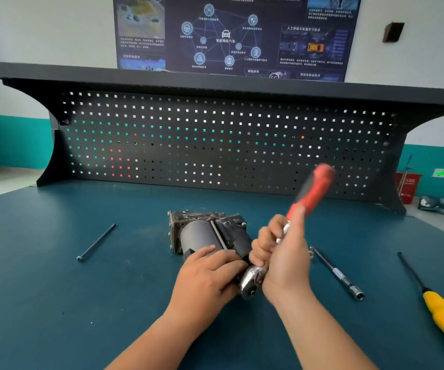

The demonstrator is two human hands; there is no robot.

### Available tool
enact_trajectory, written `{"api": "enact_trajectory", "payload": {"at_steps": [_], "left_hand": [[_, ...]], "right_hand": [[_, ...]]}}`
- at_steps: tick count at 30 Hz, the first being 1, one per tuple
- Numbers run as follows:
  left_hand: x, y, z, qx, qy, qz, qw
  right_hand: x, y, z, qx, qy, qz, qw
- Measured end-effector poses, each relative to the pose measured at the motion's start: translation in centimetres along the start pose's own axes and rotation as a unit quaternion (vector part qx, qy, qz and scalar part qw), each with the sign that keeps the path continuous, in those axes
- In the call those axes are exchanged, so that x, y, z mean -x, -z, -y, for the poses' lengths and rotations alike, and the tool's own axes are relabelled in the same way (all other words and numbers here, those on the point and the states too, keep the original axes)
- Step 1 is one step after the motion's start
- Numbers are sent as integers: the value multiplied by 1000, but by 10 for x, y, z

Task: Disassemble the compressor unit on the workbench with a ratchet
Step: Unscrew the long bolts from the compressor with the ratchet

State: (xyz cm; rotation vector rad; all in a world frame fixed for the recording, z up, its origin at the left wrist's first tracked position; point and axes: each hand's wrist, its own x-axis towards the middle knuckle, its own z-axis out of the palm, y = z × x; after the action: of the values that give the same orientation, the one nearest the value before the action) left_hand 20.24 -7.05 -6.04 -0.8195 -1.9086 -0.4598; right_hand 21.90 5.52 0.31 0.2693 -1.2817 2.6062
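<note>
Curling round the bare metal shank of the ratchet (299,204), the fingers (265,236) of the right hand (282,252) are bunched tight together, knuckles turned toward the compressor. The thumb side is hidden behind the palm. Below that fist the chrome ratchet head (251,283) sits at the near end of the compressor unit (202,233); what it is seated on I cannot tell. Above the fist, the red and black handle (313,186) slants up and to the right, and it is blurred.

The left hand (207,276) lies on the near end of the compressor's dark cylindrical motor can. Its fingers (215,256) are nearly straight and close together, laid flat across the top and pointing at the right hand. Its fingertips lie just beside the right knuckles.

The compressor lies on its side in the middle of the blue-green workbench top (55,289), its cast metal block facing the pegboard (215,140) at the back.

A long thin bolt (96,241) lies well apart on the left. To the right of the hands lies a chrome extension bar (335,273), with a socket end toward the front. Farther right is a yellow-handled screwdriver (434,303), near the bench edge. A dark shelf (135,76) caps the pegboard, and a dark printed poster (228,36) hangs on the wall behind.
</note>
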Motion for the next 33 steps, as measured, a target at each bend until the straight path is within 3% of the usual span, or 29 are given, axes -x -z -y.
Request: {"api": "enact_trajectory", "payload": {"at_steps": [4, 7, 10, 13, 16, 19, 24, 27, 29, 30, 32, 33], "left_hand": [[0, -1, 2, 7, -21, -12, 1000], [1, -2, 3, 2, -35, -16, 999], [0, -1, 3, -9, -32, 12, 999], [-1, 3, 1, -12, -27, 49, 998], [-3, 6, -3, 10, -14, 62, 998], [-5, 7, -5, 15, -8, 61, 998], [-2, 0, -1, 17, -20, 24, 999], [-3, -2, -2, 32, -32, -8, 999], [-4, -3, -2, 33, -39, -28, 998], [-1, -3, -2, 14, -23, -29, 999], [1, -3, -3, -1, 41, -20, 999], [2, -4, 0, 0, 33, -25, 999]], "right_hand": [[-4, -13, 7, 188, -6, 226, 956], [-6, -15, 6, 235, -17, 283, 930], [-5, -9, 6, 161, -30, 222, 961], [0, 2, 2, -14, -31, 51, 998], [4, 19, -7, -189, -51, -124, 973], [4, 22, -11, -227, -57, -135, 963], [3, 14, -6, -112, 2, 29, 993], [6, 0, -6, 34, 25, 173, 984], [5, -11, -9, 183, 70, 274, 941], [4, -17, -11, 285, 102, 313, 900], [2, -25, -14, 436, 145, 347, 818], [1, -27, -13, 451, 143, 344, 811]]}}
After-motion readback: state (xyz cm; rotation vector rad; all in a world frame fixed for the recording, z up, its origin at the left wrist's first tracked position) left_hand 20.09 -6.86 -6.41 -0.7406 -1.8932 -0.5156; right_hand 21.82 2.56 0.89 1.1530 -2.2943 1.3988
